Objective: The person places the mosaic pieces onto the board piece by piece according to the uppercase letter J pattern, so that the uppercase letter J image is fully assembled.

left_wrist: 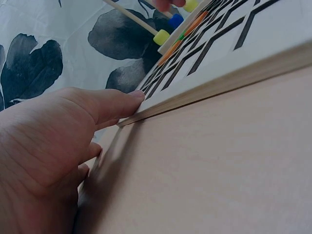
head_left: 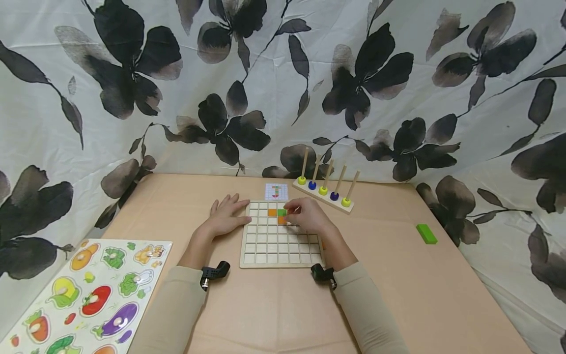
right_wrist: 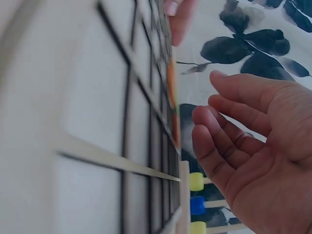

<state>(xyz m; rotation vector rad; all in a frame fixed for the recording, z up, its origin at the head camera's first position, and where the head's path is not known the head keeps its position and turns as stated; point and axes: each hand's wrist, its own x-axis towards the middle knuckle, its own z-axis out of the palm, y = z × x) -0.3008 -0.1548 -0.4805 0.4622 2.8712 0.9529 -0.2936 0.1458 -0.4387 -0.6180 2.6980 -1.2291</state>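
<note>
A light wooden grid board (head_left: 261, 248) lies on the table with white squares in its cells. In its upper part sit an orange tile (head_left: 272, 213), a green tile (head_left: 281, 212) and a second orange tile (head_left: 281, 221) below the green one. My left hand (head_left: 225, 216) spreads its fingers at the board's left side, the thumb touching the edge, as the left wrist view shows. Over the tiles hovers my right hand (head_left: 307, 214), fingers loosely bent. In the right wrist view, nothing shows between that hand's thumb and fingers. A small card (head_left: 268, 191) with a coloured grid pattern lies behind the board.
Behind the board to the right stands a peg rack (head_left: 329, 196) with yellow and blue beads on its upright pegs. A green block (head_left: 426, 234) lies far right. At front left is a vegetable puzzle board (head_left: 106, 275). A floral cloth (head_left: 292, 98) hangs behind the table (head_left: 442, 295).
</note>
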